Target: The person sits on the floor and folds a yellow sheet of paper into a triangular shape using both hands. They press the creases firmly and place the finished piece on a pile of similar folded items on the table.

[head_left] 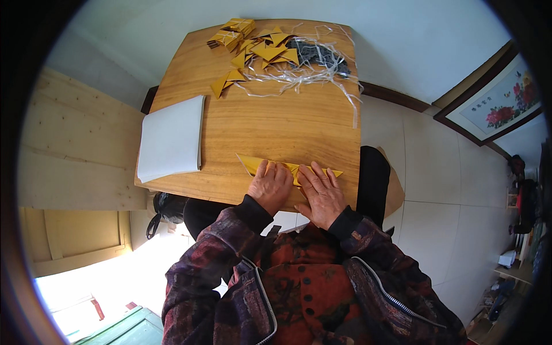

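Observation:
A long folded strip of gold paper (pixel 251 163) with pointed ends lies along the near edge of the wooden table. My left hand (pixel 271 185) is on its left half, fingers bent, close together and closed over the paper. To the right, my right hand (pixel 322 192) presses on the same strip with its fingers stretched out and somewhat apart. The middle of the strip is partly hidden under my fingers.
A stack of white sheets (pixel 171 138) lies at the table's left. Toward the far edge are folded gold paper pieces (pixel 269 50), tied gold bundles (pixel 227 38), tangled clear plastic strips (pixel 305 77) and a dark grey crumpled thing (pixel 316 53). The wooden table (pixel 276 118) ends close to my body.

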### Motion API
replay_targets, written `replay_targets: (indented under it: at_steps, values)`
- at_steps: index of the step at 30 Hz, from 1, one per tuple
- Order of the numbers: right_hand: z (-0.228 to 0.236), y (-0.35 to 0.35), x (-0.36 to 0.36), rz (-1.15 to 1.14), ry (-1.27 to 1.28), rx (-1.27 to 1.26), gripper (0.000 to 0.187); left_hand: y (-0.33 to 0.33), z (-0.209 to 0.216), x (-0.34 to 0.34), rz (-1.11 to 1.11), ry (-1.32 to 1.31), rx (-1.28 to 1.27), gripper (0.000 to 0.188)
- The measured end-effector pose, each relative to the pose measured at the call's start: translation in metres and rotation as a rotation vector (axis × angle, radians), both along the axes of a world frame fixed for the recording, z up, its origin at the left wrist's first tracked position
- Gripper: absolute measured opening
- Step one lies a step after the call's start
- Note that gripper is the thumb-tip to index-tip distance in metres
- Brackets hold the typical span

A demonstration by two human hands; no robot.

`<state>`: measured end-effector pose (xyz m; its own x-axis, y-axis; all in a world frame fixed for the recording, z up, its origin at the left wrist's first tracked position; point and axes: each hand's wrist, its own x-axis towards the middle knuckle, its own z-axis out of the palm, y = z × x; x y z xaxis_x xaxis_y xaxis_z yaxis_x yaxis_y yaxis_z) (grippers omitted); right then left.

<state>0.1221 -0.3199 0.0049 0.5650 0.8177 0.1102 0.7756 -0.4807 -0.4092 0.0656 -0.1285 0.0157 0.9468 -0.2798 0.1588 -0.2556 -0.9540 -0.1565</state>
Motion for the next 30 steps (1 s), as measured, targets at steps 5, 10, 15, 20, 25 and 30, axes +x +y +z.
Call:
replay_targets:
  at_steps: [5, 10, 15, 20, 25, 30]
  values:
    - [-0.001, 0.000, 0.000, 0.002, -0.014, 0.005, 0.070, -0.005, 0.003, 0.001, 0.024, 0.003, 0.009, 0.034]
    - [-0.001, 0.000, 0.000, 0.000, -0.026, 0.004, 0.070, -0.006, 0.004, -0.005, 0.091, 0.029, -0.073, 0.041]
    - [-0.002, 0.001, 0.000, -0.004, -0.067, 0.018, 0.073, -0.009, -0.003, -0.019, 0.182, 0.115, -0.272, 0.065]
    - [-0.001, 0.001, 0.000, -0.004, -0.051, 0.036, 0.074, -0.011, -0.015, -0.029, 0.191, 0.109, -0.362, 0.081]
    - [0.003, 0.000, 0.002, 0.011, -0.022, 0.016, 0.078, -0.009, -0.018, -0.030, 0.192, 0.136, -0.373, 0.080]
    - [0.002, -0.001, 0.003, 0.018, -0.025, -0.023, 0.081, -0.009, -0.015, -0.031, 0.193, 0.159, -0.393, 0.081]
